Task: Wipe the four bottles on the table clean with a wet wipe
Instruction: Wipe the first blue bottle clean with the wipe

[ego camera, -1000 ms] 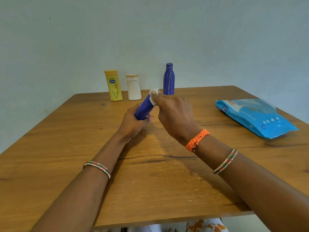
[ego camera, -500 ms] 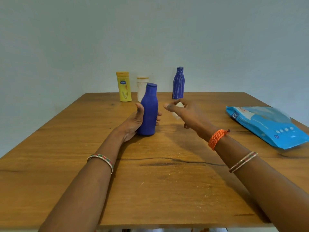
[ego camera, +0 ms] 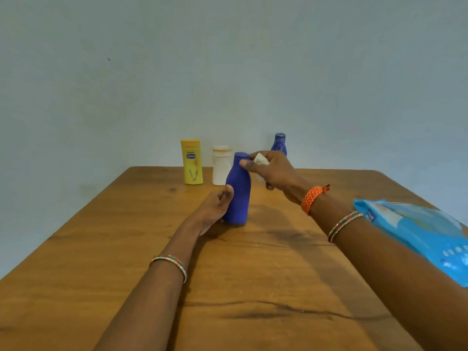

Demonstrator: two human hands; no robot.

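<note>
Wooden tabletop (ego camera: 253, 287) stretches away from me toward a plain pale wall, grain running across with a dark crack near my forearms. Closest at 3 o'clock lies the blue wet-wipe pack (ego camera: 417, 236), flat on the table under my right forearm, untouched. Ahead at 12 o'clock the plain blue bottle (ego camera: 238, 191) stands upright on the wood. My left hand (ego camera: 215, 211) cups its lower body from the 9 o'clock side, thumb raised against the wall; whether the fingers wrap round behind I cannot tell. My right hand (ego camera: 271, 171) is closed around a crumpled white wet wipe (ego camera: 260, 159), held at the bottle's neck, fingertips touching just below the cap. Beyond, at the far edge, wait the yellow lotion bottle (ego camera: 191, 162) at 11 o'clock, the white bottle (ego camera: 221, 165) beside it, and the patterned blue bottle (ego camera: 278, 144) at 1 o'clock, partly hidden behind my right hand.

To wipe this one well, I judge I should brace the base firmly, press the wipe around the neck and draw it down the shoulder, turning the bottle so no side is missed. Too light a brace and it may tip.
</note>
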